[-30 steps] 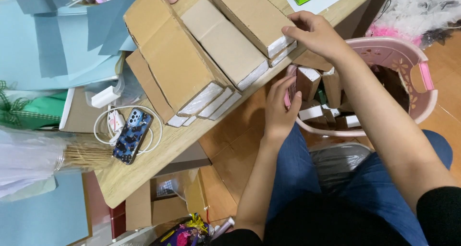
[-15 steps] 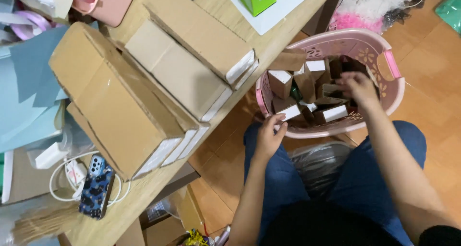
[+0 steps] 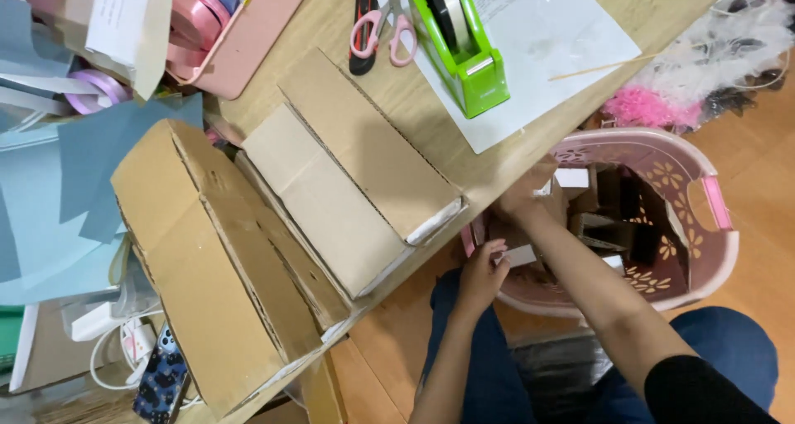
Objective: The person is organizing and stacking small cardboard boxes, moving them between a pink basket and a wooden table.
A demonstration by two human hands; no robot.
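A pink plastic basket (image 3: 717,202) stands on the floor by my knees, holding several small brown cardboard boxes (image 3: 614,222) with white ends. My right hand (image 3: 525,195) reaches into its near left corner and closes on one small box (image 3: 553,194); the hand is blurred. My left hand (image 3: 483,272) sits lower, fingers curled at the basket's near rim beside a white-ended box (image 3: 521,256). Both hands are just below the wooden table's edge (image 3: 489,184).
Large flat cardboard boxes (image 3: 331,200) lie stacked on the table. Behind them are a green tape dispenser (image 3: 460,50), pink scissors (image 3: 394,25), a cutter (image 3: 361,16), white paper (image 3: 553,35) and a pink tray of ribbon rolls (image 3: 236,39). Blue sheets (image 3: 83,175) and a phone (image 3: 161,384) lie left. Feathers (image 3: 704,68) lie beyond the basket.
The view has swung right and forward along the table. My right hand came off the stacked boxes, dipped into the basket's middle, then pulled to its near left corner. My left hand stays at the rim.
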